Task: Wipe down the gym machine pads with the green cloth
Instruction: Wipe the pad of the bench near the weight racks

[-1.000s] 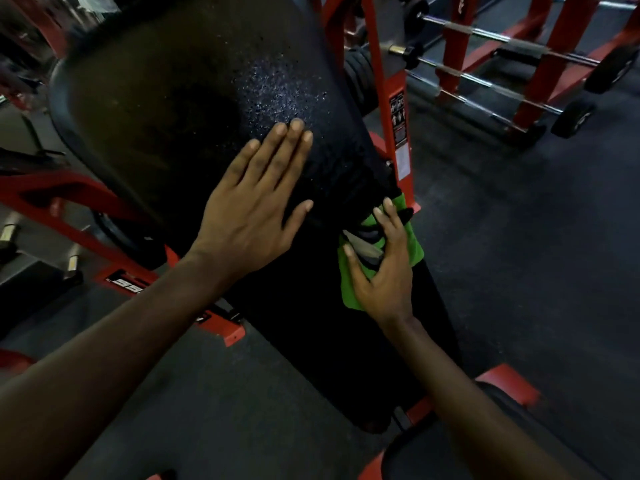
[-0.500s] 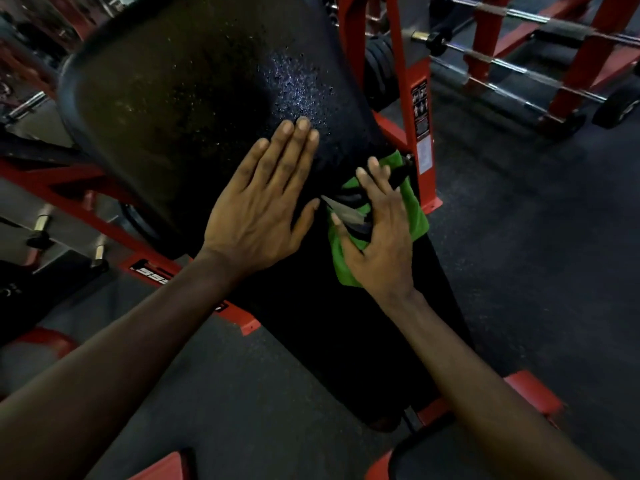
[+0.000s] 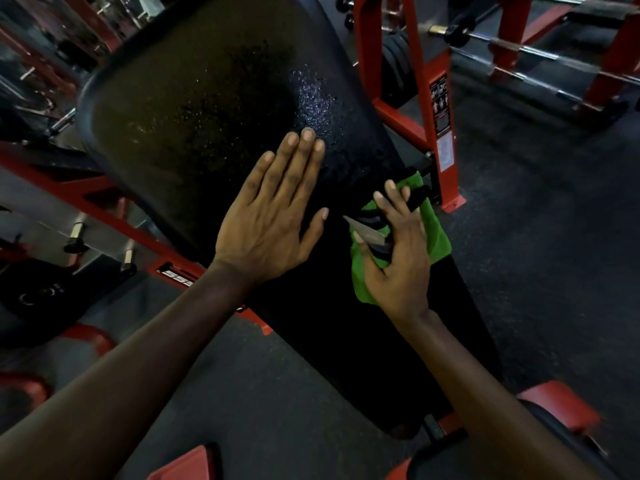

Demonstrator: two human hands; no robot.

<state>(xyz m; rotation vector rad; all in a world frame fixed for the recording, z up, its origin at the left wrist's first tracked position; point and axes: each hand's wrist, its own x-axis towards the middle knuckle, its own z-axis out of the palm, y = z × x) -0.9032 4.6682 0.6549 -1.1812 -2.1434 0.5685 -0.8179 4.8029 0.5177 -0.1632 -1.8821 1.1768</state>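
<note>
A large black gym machine pad (image 3: 214, 109) slopes down the middle of the view, with wet droplets glinting near its upper right. My left hand (image 3: 273, 213) lies flat on the pad, fingers straight and together. My right hand (image 3: 398, 258) holds the green cloth (image 3: 438, 237) against the pad's right edge, index and middle fingers stretched out, the other fingers hidden. A dark object with a grey tip (image 3: 369, 233) sits between its thumb and fingers; I cannot tell what it is.
The red machine frame (image 3: 440, 109) stands right of the pad, with racked barbells (image 3: 519, 50) behind it. More red frame bars (image 3: 86, 199) run along the left. A red-edged seat pad (image 3: 561, 407) lies at the lower right. The floor is dark rubber.
My right hand has slid the green cloth a little up the pad's right edge, closer to my left hand. My left hand has stayed flat on the pad.
</note>
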